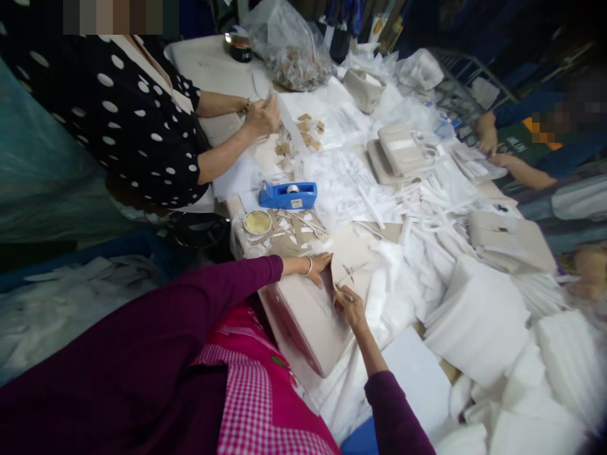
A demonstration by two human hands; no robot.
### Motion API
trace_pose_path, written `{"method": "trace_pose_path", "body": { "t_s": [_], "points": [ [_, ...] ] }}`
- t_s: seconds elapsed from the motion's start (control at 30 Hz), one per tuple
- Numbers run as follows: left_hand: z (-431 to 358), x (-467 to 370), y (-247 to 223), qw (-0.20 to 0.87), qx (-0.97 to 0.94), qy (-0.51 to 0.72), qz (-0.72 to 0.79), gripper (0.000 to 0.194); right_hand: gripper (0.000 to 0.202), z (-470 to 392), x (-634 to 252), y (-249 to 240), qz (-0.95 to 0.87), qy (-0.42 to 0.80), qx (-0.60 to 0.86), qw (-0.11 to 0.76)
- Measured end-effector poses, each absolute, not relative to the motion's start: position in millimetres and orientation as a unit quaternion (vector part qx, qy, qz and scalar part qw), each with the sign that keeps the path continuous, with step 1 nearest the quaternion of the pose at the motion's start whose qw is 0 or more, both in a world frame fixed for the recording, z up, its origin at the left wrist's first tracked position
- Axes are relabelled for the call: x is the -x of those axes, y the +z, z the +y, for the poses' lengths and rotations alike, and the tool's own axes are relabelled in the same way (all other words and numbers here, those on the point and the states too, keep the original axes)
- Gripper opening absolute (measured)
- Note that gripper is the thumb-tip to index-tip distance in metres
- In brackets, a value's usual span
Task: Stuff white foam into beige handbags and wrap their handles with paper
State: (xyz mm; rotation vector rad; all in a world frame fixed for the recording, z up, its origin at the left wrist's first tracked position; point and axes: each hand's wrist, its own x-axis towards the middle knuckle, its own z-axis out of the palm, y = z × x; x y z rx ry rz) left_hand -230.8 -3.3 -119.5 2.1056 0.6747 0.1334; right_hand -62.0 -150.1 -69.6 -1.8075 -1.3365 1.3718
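Observation:
A cream handbag (303, 316) lies at the table's near edge in front of me, its flap side spread toward the middle. My left hand (318, 268) rests flat on the bag, fingers stretched out near the flap's edge. Pinched in my right hand (349, 306) is a thin pen-like tool, its exact kind too small to make out. The tip is close to the edge of the beige flap (353, 259). Small dark marks or fittings show on that flap.
Ahead stand a blue tape dispenser (288, 195) and a round tin of yellowish paste (257, 222). White foam sheets (478, 322) and finished-looking bags (509, 240) crowd the right. A co-worker in polka dots (156, 133) handles film at left; another person works at far right.

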Motion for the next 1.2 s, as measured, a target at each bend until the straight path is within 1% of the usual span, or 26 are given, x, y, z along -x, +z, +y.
{"method": "trace_pose_path", "body": {
  "t_s": [0.1,0.23,0.53,0.6,0.77,0.87,1.0,1.1,1.2],
  "points": [
    [-2.6,234.6,-125.9,0.466,-0.841,0.054,0.269,0.085,0.037,-139.3,49.4,-70.0,-0.459,0.583,0.625,0.241],
    [-3.9,236.2,-128.2,0.489,-0.828,0.056,0.268,0.105,0.039,-128.4,38.3,-68.6,-0.461,0.618,0.615,0.165],
    [-1.5,230.0,-144.4,0.51,-0.82,0.06,0.253,0.112,0.035,-121.1,43.0,-61.4,-0.452,0.646,0.602,0.126],
    [-1.6,228.9,-146.7,0.502,-0.828,0.068,0.241,0.113,0.036,-121.0,41.7,-64.8,-0.465,0.632,0.607,0.123],
    [-2.8,226.8,-151.9,0.502,-0.83,0.096,0.225,0.107,0.037,-124.9,42.3,-74.5,-0.485,0.599,0.623,0.132],
    [-3.2,224.9,-154.9,0.51,-0.819,0.106,0.239,0.109,0.035,-126.8,47.1,-73.0,-0.504,0.59,0.621,0.113],
    [-2.8,224.9,-154.0,0.517,-0.815,0.086,0.247,0.12,0.03,-125.9,53.5,-68.2,-0.588,0.532,0.608,0.042],
    [-2.7,227.2,-150.3,0.513,-0.821,0.069,0.241,0.12,0.025,-123.0,55.9,-69.8,-0.68,0.433,0.591,-0.012],
    [-3.0,229.5,-147.5,0.524,-0.819,0.069,0.225,0.117,0.02,-118.6,58.6,-73.6,-0.728,0.358,0.579,-0.077]
  ]
}}
